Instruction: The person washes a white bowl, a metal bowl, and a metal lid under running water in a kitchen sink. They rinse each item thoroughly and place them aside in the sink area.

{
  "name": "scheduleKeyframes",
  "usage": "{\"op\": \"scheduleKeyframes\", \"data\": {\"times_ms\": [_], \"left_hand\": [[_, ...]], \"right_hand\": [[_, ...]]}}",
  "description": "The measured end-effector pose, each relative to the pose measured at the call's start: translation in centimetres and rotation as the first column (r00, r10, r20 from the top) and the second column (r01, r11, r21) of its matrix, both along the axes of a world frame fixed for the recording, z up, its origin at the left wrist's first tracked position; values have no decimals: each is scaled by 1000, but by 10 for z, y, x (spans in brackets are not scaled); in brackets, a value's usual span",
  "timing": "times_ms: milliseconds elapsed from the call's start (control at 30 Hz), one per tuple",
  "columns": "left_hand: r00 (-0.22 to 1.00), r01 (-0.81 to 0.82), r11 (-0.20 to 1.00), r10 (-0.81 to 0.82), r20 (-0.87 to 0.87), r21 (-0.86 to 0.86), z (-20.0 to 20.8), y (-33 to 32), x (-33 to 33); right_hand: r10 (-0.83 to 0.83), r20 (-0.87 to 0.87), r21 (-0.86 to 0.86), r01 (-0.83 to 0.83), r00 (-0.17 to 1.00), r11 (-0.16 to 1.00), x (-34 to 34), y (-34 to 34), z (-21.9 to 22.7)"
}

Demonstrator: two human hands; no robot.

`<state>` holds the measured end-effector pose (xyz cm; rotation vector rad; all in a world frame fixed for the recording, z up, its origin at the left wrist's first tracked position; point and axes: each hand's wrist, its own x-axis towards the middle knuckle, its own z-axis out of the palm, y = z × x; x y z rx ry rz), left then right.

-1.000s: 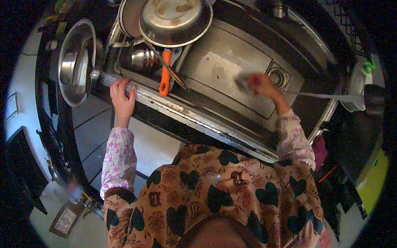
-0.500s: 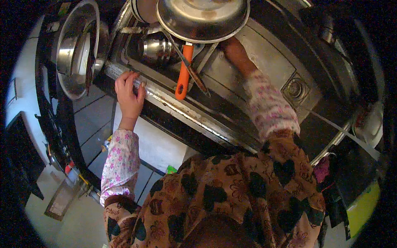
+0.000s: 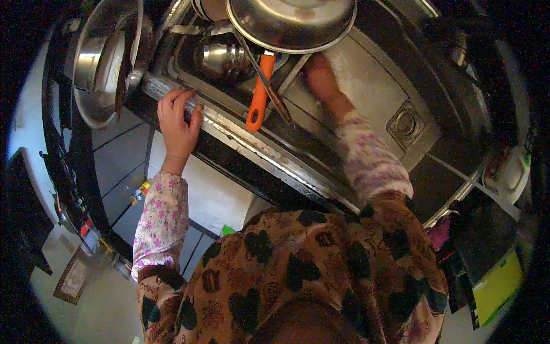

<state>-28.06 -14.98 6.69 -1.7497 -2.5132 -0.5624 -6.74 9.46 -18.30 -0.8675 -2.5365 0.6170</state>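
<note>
My left hand (image 3: 179,121) lies on the sink's front edge (image 3: 240,140), fingers curled over it and thumb apart. My right hand (image 3: 319,77) reaches into the sink basin (image 3: 372,86), beside and partly beneath a large shiny steel bowl (image 3: 292,26). The bowl and shadow hide its fingers, so what it touches cannot be seen. An orange handle (image 3: 258,100) with a hanging hole sticks out below the bowl. Across it lies a long, thin dark utensil (image 3: 279,106). Left of these, a rounded steel pot (image 3: 223,60) sits in the basin.
A wide steel basin (image 3: 86,109) with a vessel inside stands at the far left. The drain (image 3: 405,125) is right of my right arm. A pale jug-like container (image 3: 510,175) stands at the far right. Tiled floor (image 3: 123,166) shows below the counter.
The whole view has shifted slightly. My left hand keeps its place on the edge, and my right hand stays by the bowl. Whitish streaks now show more clearly on the basin beside it.
</note>
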Motion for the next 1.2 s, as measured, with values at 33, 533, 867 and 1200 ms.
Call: {"op": "scheduleKeyframes", "data": {"times_ms": [33,533,867,1200], "left_hand": [[999,-30,1000,30,-16,-4,0,-9,1],[999,-49,997,48,15,53,-7,-15,-1],[998,-60,998,59,14,32,-4,-14,-3],[997,-70,996,67,48,54,-4,-13,0]], "right_hand": [[54,-118,-134,-70,992,989,-18,-20,33],[47,285,76,-71,957,995,205,0,78],[502,-27,-210,-496,865,843,-18,-78,61],[12,532,-162,88,847,983,320,-32,88]]}}
